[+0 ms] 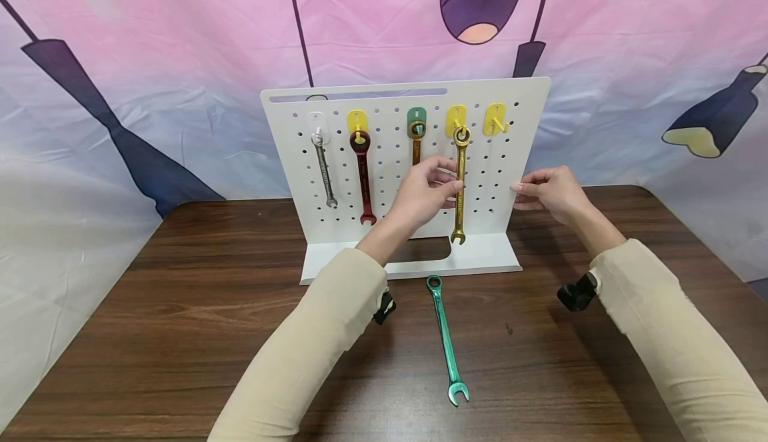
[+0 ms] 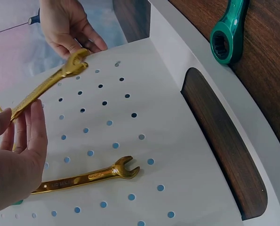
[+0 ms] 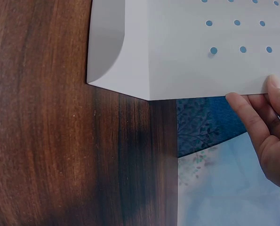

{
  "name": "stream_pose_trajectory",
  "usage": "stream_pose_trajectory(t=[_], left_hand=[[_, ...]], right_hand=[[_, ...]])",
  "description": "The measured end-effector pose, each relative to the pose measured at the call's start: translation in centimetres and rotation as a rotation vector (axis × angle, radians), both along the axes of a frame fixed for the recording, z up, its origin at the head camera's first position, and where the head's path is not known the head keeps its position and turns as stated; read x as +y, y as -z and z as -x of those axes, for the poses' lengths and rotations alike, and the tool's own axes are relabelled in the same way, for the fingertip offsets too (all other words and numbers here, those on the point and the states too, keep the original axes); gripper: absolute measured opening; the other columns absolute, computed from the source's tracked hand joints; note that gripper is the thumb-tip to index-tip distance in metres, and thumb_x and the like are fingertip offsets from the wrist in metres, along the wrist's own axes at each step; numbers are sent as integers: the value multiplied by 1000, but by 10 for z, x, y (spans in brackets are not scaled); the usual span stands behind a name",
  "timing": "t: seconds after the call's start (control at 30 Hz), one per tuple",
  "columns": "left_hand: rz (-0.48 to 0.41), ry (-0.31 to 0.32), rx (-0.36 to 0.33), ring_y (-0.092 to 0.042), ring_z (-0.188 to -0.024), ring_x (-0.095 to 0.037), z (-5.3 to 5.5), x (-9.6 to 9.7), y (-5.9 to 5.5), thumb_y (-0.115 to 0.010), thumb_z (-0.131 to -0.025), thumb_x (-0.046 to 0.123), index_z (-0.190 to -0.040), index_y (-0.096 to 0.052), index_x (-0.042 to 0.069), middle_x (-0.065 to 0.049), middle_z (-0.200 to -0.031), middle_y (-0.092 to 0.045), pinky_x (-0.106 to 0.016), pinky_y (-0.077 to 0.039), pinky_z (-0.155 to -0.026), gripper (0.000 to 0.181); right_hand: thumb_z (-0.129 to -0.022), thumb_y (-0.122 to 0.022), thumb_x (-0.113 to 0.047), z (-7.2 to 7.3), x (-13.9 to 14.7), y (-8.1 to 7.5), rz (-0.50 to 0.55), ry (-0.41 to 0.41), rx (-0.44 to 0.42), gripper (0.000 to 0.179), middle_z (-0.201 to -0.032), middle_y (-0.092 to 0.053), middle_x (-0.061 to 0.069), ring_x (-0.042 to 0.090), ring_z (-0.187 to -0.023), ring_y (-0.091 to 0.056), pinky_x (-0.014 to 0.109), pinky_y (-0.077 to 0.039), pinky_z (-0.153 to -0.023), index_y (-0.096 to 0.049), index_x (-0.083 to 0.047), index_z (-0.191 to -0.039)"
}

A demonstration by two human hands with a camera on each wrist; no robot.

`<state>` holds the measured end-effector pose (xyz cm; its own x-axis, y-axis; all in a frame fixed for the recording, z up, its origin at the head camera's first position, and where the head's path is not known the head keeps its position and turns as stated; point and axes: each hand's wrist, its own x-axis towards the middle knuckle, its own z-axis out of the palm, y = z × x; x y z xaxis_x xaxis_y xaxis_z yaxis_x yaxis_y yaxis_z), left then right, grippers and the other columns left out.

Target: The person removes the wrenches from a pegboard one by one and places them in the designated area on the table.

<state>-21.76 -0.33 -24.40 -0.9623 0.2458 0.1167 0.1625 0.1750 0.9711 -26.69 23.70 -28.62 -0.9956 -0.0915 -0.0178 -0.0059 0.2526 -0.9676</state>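
Observation:
My left hand [image 1: 423, 192] pinches a gold combination wrench [image 1: 459, 222] by its shaft, thumb in front and fingers behind. The wrench is upright, its ring end right at the fourth hook [image 1: 456, 115], a yellow one, and its open jaw pointing down. At the right side of the white pegboard [image 1: 510, 92], my right hand [image 1: 552, 192] grips the board's edge between thumb and fingers. Just left of the gold wrench, a copper-coloured wrench [image 1: 417, 152] hangs on a green hook [image 1: 417, 115], its lower part hidden by my left hand in the head view.
A dark red wrench [image 1: 363, 175] and a small silver wrench [image 1: 325, 172] hang further left. The rightmost yellow hook [image 1: 495, 119] bears nothing. On the brown wooden table [image 1: 210, 309] in front of the stand lies a green wrench [image 1: 445, 335]. A patterned cloth [image 1: 198, 62] hangs behind.

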Motion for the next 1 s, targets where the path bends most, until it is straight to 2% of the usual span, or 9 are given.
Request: stream_pose_trajectory(t=[0.2, 0.37, 0.7, 1.0], left_hand=[[-47, 18, -10, -60, -77, -20, -2, 1, -2, -58, -87, -1, -108, -54, -2, -14, -93, -58, -23, -57, -65, 21], [-52, 25, -22, -61, -74, -19, -5, 1, -5, -59, -87, -1, -108, -54, -2, -14, -92, -59, -23, -57, -65, 22], [-79, 26, -51, -63, -72, -21, -13, 2, -12, -60, -86, -2, -107, -55, -2, -12, -91, -60, -25, -58, -64, 22], [-71, 46, -18, -63, -77, -22, -16, 3, -17, -59, -86, -3, -106, -54, -4, -14, -92, -60, -24, -58, -64, 21]], right_hand=[[-87, -60, -3, 0, 0, 0, 13, -2, -4, 17, -81, -63, 5, 19, -71, -65, 41, -55, -78, -61, 13, -94], [-87, -61, -4, 0, 0, 0, 27, -3, -5, 11, -83, -63, 7, 19, -71, -65, 42, -55, -78, -65, 6, -87], [-87, -60, -3, 0, 0, 1, 17, -2, -5, 18, -80, -62, 5, 18, -71, -65, 39, -56, -76, -60, 14, -94], [-87, -60, -4, 1, 0, 1, 9, 0, -11, 23, -80, -62, 5, 18, -71, -65, 43, -54, -80, -57, 16, -98]])
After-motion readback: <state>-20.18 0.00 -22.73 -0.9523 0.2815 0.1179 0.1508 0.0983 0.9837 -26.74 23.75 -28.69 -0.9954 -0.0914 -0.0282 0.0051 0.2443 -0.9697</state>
